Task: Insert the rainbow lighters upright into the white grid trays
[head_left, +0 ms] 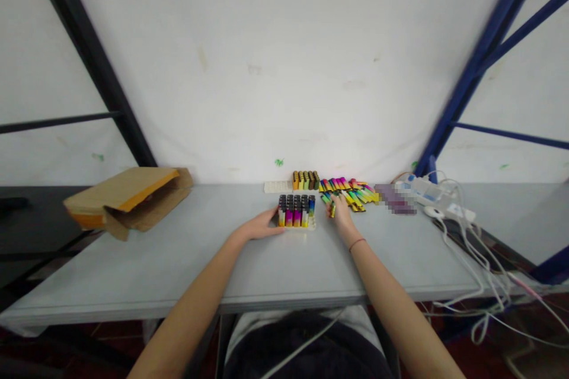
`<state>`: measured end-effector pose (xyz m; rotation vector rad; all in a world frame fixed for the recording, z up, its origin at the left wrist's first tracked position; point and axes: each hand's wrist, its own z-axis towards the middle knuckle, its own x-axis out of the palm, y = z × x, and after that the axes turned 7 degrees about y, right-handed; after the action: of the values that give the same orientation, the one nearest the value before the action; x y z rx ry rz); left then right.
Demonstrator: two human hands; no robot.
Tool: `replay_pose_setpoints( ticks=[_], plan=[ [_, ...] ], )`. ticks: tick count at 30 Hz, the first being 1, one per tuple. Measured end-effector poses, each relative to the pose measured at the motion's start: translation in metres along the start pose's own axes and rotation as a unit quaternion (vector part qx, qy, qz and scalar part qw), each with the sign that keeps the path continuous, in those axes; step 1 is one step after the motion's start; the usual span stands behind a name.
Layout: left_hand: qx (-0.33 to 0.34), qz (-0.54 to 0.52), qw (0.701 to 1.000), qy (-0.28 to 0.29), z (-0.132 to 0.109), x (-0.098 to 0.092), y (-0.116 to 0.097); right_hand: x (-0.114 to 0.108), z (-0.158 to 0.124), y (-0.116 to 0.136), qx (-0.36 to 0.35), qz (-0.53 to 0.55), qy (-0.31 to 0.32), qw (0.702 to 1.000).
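Note:
My left hand is closed on the left side of a white tray in which colourful lighters with black tops stand upright in rows. The front right of this tray shows several bare slots. To the right of it, my right hand pinches a lighter, yellowish and held roughly upright, apart from the tray. Beside and behind that hand lie loose multicoloured lighters on the table. Part of the right fingers is hidden by the hand itself.
Behind the tray stands a block of yellow, green and dark lighters, with an empty white tray to its left. An open cardboard box lies at the left. A power strip and white cables run along the right side.

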<state>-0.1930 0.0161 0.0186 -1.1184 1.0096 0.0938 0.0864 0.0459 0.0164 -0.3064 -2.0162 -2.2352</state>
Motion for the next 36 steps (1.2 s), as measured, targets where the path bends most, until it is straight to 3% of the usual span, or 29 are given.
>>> replay_pose_setpoints(
  ticks=[5, 12, 20, 25, 32, 36],
  plan=[
    [-0.013, 0.004, 1.0, 0.003, 0.0, 0.0, 0.0, -0.002, -0.009, 0.01, -0.103, -0.069, 0.048, 0.991],
    [-0.009, 0.005, 1.0, 0.002, 0.0, 0.0, -0.004, -0.002, -0.017, 0.02, -0.093, -0.088, 0.174, 0.976],
    [0.008, -0.017, 1.0, -0.003, 0.001, 0.001, -0.002, 0.005, -0.019, 0.013, -0.106, -0.104, 0.146, 0.978],
    [-0.003, -0.014, 1.0, -0.005, 0.001, 0.002, 0.001, 0.006, -0.021, 0.014, -0.119, -0.118, 0.171, 0.971],
    [-0.001, -0.009, 1.0, 0.0, 0.001, 0.001, 0.001, 0.006, -0.018, 0.01, -0.211, -0.189, 0.121, 0.951],
    [-0.005, -0.015, 1.0, -0.004, 0.001, 0.001, 0.003, 0.011, -0.021, 0.009, -0.231, -0.223, 0.148, 0.935]
  ],
)
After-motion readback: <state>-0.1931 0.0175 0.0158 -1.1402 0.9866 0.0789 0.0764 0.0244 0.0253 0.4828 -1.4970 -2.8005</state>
